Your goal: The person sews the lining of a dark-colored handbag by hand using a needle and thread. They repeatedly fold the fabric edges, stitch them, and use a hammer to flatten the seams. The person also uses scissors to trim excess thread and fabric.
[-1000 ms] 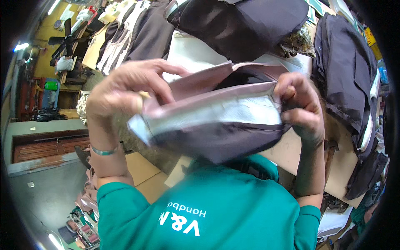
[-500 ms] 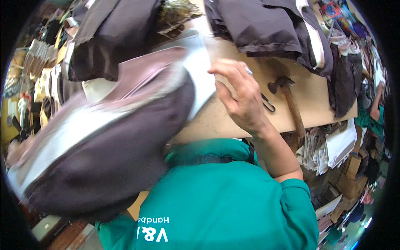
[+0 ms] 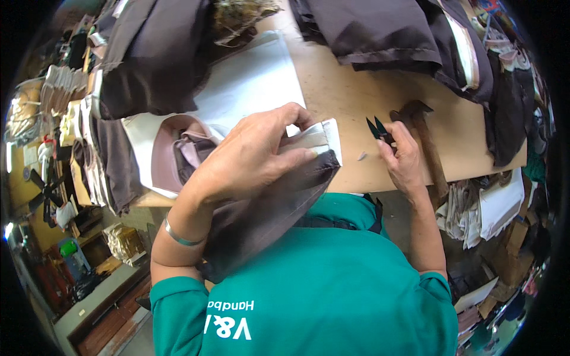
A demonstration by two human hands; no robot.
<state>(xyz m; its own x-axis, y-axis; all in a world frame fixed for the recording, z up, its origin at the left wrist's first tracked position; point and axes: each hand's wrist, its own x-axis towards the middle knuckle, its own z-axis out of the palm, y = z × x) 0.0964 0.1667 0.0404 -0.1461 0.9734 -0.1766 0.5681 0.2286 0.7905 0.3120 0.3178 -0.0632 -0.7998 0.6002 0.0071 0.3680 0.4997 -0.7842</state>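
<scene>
Head view: dark fabric piece (image 3: 270, 207) before your shirt (image 3: 332, 285).
Left hand (image 3: 255, 145): thumb and fingers pinching its pale end (image 3: 313, 140).
Right hand (image 3: 405, 157): curled round snips (image 3: 380, 135), blades parted.
Pale end: positioning step, probably; next move calls for holding it steady, blades clear of your fingertips.
</scene>
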